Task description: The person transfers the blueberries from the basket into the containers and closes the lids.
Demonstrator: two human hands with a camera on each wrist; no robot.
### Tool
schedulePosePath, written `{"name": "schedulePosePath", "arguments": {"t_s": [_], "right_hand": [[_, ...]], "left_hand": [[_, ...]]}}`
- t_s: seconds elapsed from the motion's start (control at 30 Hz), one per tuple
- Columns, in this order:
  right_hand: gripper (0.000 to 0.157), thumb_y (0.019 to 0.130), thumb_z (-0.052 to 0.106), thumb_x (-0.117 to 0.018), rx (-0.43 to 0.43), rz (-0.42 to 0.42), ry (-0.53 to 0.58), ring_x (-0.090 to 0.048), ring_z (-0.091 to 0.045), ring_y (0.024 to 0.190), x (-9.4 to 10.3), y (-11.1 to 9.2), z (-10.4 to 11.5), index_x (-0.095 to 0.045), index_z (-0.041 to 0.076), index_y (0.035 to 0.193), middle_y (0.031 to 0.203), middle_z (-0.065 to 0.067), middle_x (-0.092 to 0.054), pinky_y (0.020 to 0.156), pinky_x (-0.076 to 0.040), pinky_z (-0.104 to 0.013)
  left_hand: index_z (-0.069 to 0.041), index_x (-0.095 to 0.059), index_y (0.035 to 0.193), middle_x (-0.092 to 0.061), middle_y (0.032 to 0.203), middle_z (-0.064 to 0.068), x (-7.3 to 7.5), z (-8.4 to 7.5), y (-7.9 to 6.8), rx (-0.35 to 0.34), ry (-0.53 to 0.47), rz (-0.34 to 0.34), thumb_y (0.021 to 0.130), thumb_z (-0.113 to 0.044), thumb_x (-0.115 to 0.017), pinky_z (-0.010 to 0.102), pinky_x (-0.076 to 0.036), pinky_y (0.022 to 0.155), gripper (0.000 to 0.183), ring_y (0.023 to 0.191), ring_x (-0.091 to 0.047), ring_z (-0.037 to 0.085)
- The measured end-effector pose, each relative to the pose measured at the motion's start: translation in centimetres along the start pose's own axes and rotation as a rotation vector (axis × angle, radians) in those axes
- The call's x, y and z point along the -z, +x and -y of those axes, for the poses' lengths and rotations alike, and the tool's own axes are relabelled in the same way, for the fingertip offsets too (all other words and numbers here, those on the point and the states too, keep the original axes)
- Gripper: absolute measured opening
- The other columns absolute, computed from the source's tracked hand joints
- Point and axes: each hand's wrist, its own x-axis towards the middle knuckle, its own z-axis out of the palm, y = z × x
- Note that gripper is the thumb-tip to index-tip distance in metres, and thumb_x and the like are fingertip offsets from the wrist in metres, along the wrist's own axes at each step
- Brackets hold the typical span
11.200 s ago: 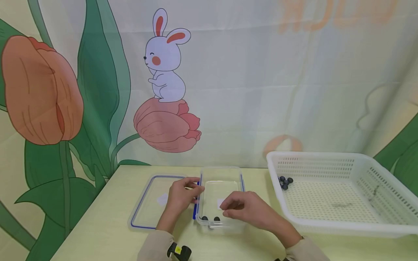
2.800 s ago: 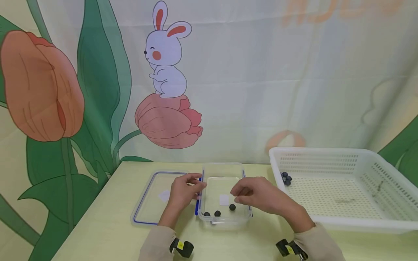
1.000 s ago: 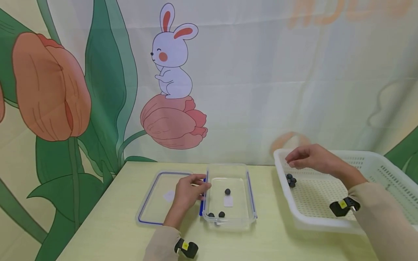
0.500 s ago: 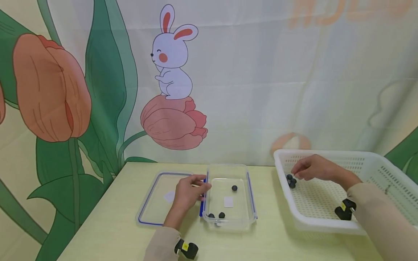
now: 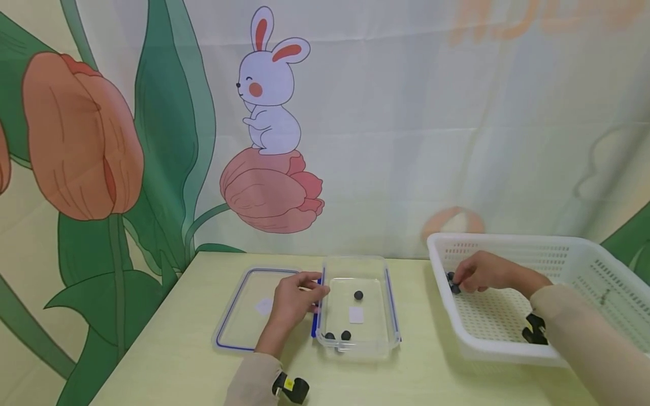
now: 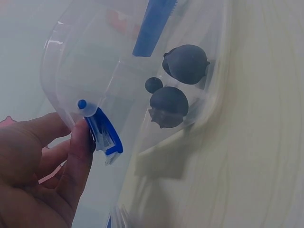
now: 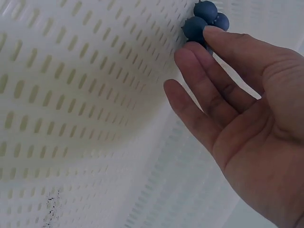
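Observation:
My left hand (image 5: pixel 294 300) holds the left wall of a clear plastic food container (image 5: pixel 355 347), thumb and fingers pinching it by a blue latch (image 6: pixel 107 133). Three blueberries lie inside: one blueberry (image 5: pixel 358 295) toward the back, two near the front left corner, including this blueberry (image 6: pixel 169 107). Over at the white basket (image 5: pixel 508 345), my right hand (image 5: pixel 482 272) reaches down to a small cluster of blueberries (image 7: pixel 205 13) by the left wall. Its thumb and index finger close around a blueberry (image 7: pixel 194 28), partly hidden by the thumb; the other fingers are loosely bent.
Left of the container lies its clear lid (image 5: pixel 238 316) with a blue seal, partly behind my left hand. A white square label (image 5: pixel 356 315) shows on the container's floor. Behind the pale yellow table (image 5: pixel 167 361) hangs a printed curtain (image 5: pixel 376 141).
A third blueberry came into the container from my right hand and rolled about. My right hand then moved right and down into the basket to the blueberries. My left hand stayed on the container.

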Motion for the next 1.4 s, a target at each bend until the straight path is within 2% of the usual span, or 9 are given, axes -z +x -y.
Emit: {"name": "schedulePosePath", "arguments": {"t_s": [0.27, 0.4, 0.53, 0.73, 0.97, 1.2, 1.4], "right_hand": [[0.006, 0.083, 0.005, -0.071, -0.022, 0.013, -0.059, -0.052, -0.020, 0.063, -0.3, 0.0, 0.4, -0.069, 0.000, 0.087, 0.074, -0.006, -0.064, 0.054, -0.044, -0.030], [0.010, 0.082, 0.006, -0.073, -0.047, 0.033, -0.073, -0.053, -0.020, 0.066, -0.5, -0.1, 0.8, -0.068, 0.001, 0.089, 0.076, -0.005, -0.064, 0.056, -0.046, -0.032], [0.011, 0.081, 0.004, -0.074, -0.058, 0.051, -0.090, -0.052, -0.018, 0.067, -0.7, -0.1, 1.1, -0.069, 0.001, 0.091, 0.079, -0.004, -0.063, 0.056, -0.044, -0.030], [0.011, 0.082, 0.004, -0.073, -0.018, 0.040, -0.122, -0.054, -0.018, 0.068, -0.3, -0.6, 1.6, -0.070, 0.001, 0.092, 0.081, -0.004, -0.065, 0.057, -0.047, -0.030], [0.022, 0.086, 0.014, -0.073, 0.035, -0.076, -0.132, -0.062, -0.018, 0.082, 0.9, -1.4, 3.3, -0.071, 0.002, 0.104, 0.091, -0.003, -0.069, 0.069, -0.054, -0.031], [0.023, 0.088, 0.022, -0.072, 0.074, -0.216, -0.159, -0.064, -0.017, 0.090, 2.0, -2.7, 6.1, -0.071, 0.009, 0.107, 0.102, -0.003, -0.069, 0.074, -0.054, -0.031], [0.024, 0.091, 0.023, -0.070, 0.119, -0.289, -0.140, -0.065, -0.017, 0.095, 2.2, -4.1, 8.4, -0.069, 0.012, 0.112, 0.106, -0.001, -0.069, 0.078, -0.053, -0.030]], "left_hand": [[-0.010, -0.068, 0.119, -0.062, 0.094, 0.007, 0.0, -0.1, 0.0, -0.014, -0.004, 0.001, 0.084, -0.020, -0.077, 0.027, -0.059, 0.060, 0.038, 0.067, -0.065, 0.016], [-0.010, -0.068, 0.119, -0.062, 0.094, 0.007, 0.0, -0.1, 0.0, -0.011, 0.001, -0.001, 0.084, -0.021, -0.077, 0.027, -0.058, 0.060, 0.037, 0.067, -0.065, 0.016], [-0.010, -0.068, 0.119, -0.062, 0.094, 0.007, 0.0, -0.1, 0.1, -0.009, -0.004, 0.002, 0.084, -0.020, -0.077, 0.027, -0.059, 0.060, 0.037, 0.066, -0.066, 0.016], [-0.010, -0.068, 0.119, -0.062, 0.095, 0.007, -0.1, -0.1, 0.0, -0.007, -0.008, 0.006, 0.084, -0.021, -0.077, 0.027, -0.059, 0.060, 0.038, 0.066, -0.065, 0.017], [-0.011, -0.068, 0.119, -0.062, 0.094, 0.007, -0.1, 0.1, 0.0, -0.013, 0.001, 0.000, 0.084, -0.021, -0.078, 0.027, -0.058, 0.060, 0.038, 0.066, -0.065, 0.016], [-0.012, -0.068, 0.119, -0.061, 0.094, 0.006, -0.2, 0.1, 0.1, -0.003, 0.004, -0.004, 0.084, -0.022, -0.077, 0.026, -0.058, 0.060, 0.038, 0.068, -0.065, 0.016], [-0.012, -0.068, 0.119, -0.061, 0.094, 0.006, -0.1, 0.1, 0.1, -0.003, 0.007, -0.009, 0.084, -0.022, -0.077, 0.026, -0.058, 0.060, 0.038, 0.067, -0.065, 0.016]]}}
